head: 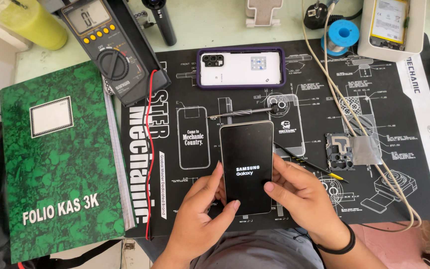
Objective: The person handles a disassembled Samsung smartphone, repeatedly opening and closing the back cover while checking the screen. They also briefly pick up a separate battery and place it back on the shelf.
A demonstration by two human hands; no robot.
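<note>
black work mat (294, 209) covers the desk, with drawings of phone parts on it. near the middle, a dark phone (246, 167) is held up over the mat by both hands. its screen is lit with start-up words, so it looks back together and turning on. left hand (200, 209) fingers curl on its near left edge, thumb on the glass. right hand (299, 192) fingers press its right side. a white phone (240, 68) lies farther off.

Smartphone (246, 164): glossy glass face, pale metallic rim. Work mat (294, 99): matt black, rubbery, white print. Ledger (55, 159), left: green marbled paper cover, slight sheen. Far phone case (240, 67): smooth purple plastic. Multimeter (108, 47): dull dark plastic. Screwdriver (247, 111): bright metal shaft.
</note>
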